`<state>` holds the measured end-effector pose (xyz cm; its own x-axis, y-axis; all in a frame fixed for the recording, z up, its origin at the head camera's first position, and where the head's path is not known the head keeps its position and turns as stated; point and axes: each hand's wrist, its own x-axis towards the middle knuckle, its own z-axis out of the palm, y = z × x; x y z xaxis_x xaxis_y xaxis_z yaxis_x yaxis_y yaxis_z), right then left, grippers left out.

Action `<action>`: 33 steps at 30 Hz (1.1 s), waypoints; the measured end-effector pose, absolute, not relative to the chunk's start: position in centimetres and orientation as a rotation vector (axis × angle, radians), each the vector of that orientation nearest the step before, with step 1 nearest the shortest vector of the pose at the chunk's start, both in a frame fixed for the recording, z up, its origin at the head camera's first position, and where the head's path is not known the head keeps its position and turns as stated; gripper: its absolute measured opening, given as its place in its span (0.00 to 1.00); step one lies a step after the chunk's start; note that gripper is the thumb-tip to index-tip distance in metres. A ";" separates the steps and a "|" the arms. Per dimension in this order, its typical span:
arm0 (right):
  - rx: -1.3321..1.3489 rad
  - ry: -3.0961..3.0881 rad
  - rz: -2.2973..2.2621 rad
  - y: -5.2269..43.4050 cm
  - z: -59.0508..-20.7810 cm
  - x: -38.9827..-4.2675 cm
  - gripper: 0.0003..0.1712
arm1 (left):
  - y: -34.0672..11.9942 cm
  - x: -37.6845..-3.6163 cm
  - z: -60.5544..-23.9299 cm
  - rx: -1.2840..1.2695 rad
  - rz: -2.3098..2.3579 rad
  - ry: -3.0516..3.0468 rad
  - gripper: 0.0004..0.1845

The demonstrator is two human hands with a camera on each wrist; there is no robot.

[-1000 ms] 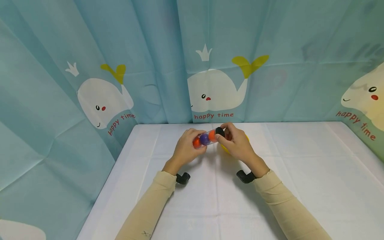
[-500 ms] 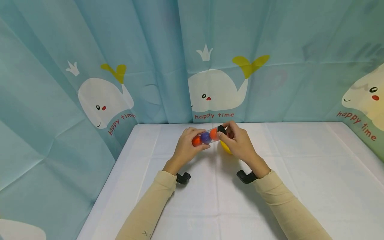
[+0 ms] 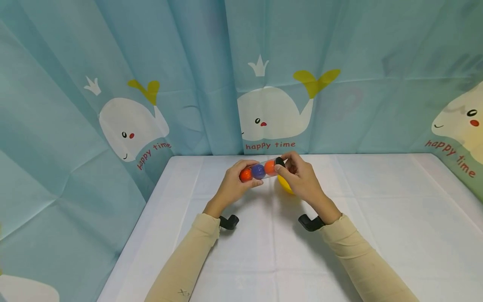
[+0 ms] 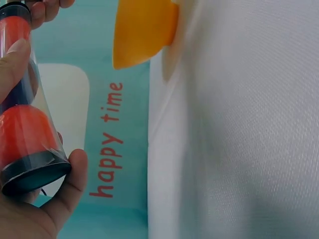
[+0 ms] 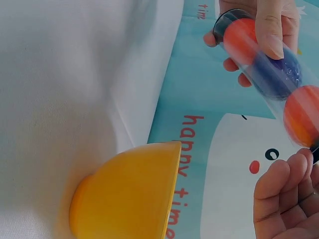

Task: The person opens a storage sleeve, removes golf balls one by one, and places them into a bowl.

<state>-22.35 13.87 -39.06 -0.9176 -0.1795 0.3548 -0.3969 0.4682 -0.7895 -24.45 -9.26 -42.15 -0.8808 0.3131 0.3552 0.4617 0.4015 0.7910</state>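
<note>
Both hands hold a clear tube [image 3: 263,169] above the table, its right end slightly raised in the head view. Inside it sit an orange ball [image 5: 304,115], a blue-purple ball [image 5: 275,77] and another orange ball [image 5: 241,41] in a row. Black caps close both ends. My left hand [image 3: 232,183] grips the left end, thumb along the wall, a finger at the left cap [image 4: 36,172]. At the other end, my right hand [image 3: 305,179] pinches the right black cap [image 3: 280,162] between thumb and fingers. A yellow bowl [image 5: 127,194] stands behind the right hand, partly hidden in the head view.
White cloth covers the table [image 3: 241,260]. A pale blue curtain [image 3: 203,84] with whale prints hangs along its back and left edges. A black wrist mount [image 3: 229,222] juts from the left wrist, a similar mount [image 3: 310,222] from the right.
The tube has turned a little, so its right cap shows more side-on. The right hand has shifted slightly up and right, still pinching the cap. The left hand keeps its grip.
</note>
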 end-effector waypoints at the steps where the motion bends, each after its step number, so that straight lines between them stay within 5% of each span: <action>1: 0.497 -2.495 1.433 13.9 -39.1 -22.4 0.19 | -9.3 -24.5 -42.1 -0.698 -1.495 -2.507 0.30; 33: 0.673 -2.497 1.423 14.6 -39.6 -22.9 0.15 | -9.8 -24.7 -41.9 -0.770 -1.614 -2.556 0.26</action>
<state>-22.86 14.59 -39.60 -0.8790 -0.2909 0.3777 -0.4732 0.4361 -0.7654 -24.67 -9.84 -41.91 -0.8778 0.3932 0.2735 0.4160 0.3428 0.8423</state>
